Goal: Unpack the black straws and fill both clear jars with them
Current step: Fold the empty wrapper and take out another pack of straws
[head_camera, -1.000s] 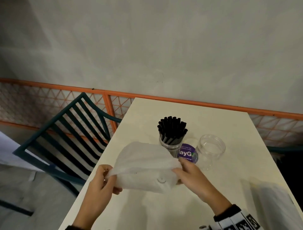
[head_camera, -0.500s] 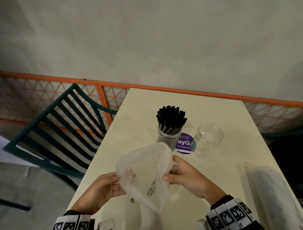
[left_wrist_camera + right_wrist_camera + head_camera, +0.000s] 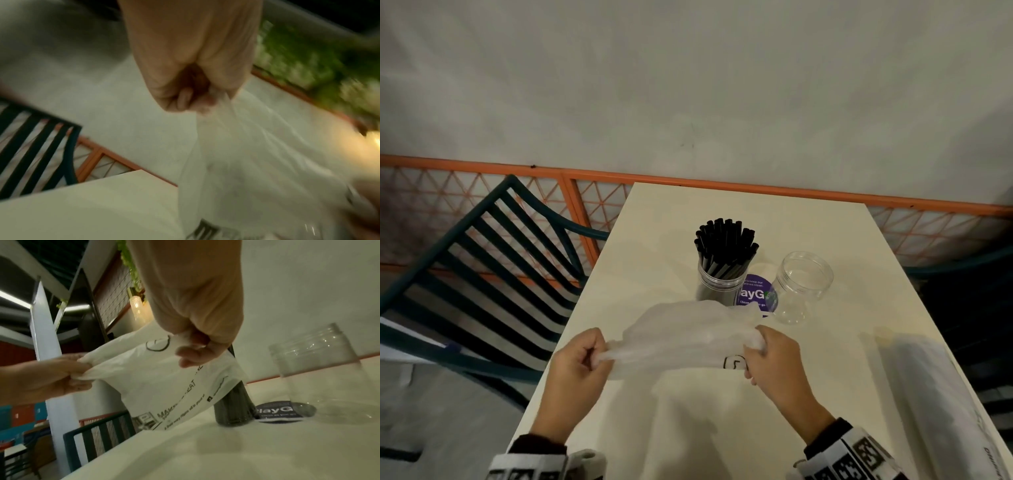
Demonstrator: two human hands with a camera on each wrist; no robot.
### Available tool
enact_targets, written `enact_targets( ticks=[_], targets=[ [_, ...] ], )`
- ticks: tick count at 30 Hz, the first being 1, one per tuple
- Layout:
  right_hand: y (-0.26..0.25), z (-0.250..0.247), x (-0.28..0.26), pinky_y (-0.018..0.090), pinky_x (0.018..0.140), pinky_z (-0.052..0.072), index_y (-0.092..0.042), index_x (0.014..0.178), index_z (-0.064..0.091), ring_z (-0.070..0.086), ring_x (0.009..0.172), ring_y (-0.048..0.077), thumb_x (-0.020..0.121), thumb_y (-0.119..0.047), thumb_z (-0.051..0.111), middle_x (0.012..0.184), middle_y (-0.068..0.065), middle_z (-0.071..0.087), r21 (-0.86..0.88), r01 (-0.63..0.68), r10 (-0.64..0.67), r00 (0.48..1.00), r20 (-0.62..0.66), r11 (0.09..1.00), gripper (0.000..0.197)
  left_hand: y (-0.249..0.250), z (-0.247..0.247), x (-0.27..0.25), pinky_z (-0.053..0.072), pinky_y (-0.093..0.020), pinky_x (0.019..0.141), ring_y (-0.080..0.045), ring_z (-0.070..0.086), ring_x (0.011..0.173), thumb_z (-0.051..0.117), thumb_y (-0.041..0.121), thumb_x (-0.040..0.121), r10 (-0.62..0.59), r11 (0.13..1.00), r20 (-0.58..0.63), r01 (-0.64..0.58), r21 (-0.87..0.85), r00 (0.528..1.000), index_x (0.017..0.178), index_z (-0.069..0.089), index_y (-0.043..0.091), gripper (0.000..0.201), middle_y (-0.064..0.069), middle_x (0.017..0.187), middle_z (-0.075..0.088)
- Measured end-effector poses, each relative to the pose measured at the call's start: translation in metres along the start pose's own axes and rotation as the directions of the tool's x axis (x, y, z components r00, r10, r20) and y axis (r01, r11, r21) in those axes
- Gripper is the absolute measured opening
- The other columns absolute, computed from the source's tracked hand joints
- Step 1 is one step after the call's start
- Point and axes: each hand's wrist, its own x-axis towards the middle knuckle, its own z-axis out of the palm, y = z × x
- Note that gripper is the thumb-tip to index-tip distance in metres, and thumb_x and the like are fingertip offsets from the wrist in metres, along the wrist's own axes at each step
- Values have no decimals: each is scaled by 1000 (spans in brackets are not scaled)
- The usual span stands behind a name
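Straws [image 3: 725,248] were seen upright in one jar [image 3: 717,286] on the table [image 3: 671,240] from the head view; printed text on the bag [image 3: 164,382] was shown only by the right wrist view. The bag, seemingly empty, was gripped by the left hand [image 3: 577,366] and pinched by the right hand [image 3: 774,359], fingers curled.

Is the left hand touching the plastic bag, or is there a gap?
Touching. In the left wrist view the left hand pinches a gathered corner of the plastic bag between curled fingers; no gap shows.

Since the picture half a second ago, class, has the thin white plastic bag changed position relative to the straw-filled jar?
Yes. The thin white plastic bag, then hanging open below the straw-filled jar, is now stretched sideways, its upper edge overlapping the jar's base.
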Motion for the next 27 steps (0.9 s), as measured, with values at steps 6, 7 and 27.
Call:
enact_targets(
  ticks=[6,7,27],
  targets=[
    [18,-1,-7,9,79,46,-26,120,45,53,105,7,83,-33,65,116,-11,48,60,145,-157,875,457,988,43,-24,5,-10,34,-17,54,-8,40,62,53,-19,70,-46,981,-42,53,186,998,62,36,20,43,3,77,43],
    [21,-4,-8,15,81,50,-26,119,49,56,106,6,84,-34,64,119,-8,53,159,97,-168,829,533,982,39,-28,2,-11,38,-18,56,-10,45,66,54,-17,71,-55,981,-23,59,185,998,64,39,24,44,4,80,46],
    [45,45,-39,40,113,-12,-45,141,4,-17,140,13,72,-80,40,153,-12,-9,-298,538,-223,701,677,788,85,-79,-20,-49,45,-26,46,-12,45,52,76,13,61,-107,805,376,-142,577,920,78,32,41,55,9,82,38]
  ],
)
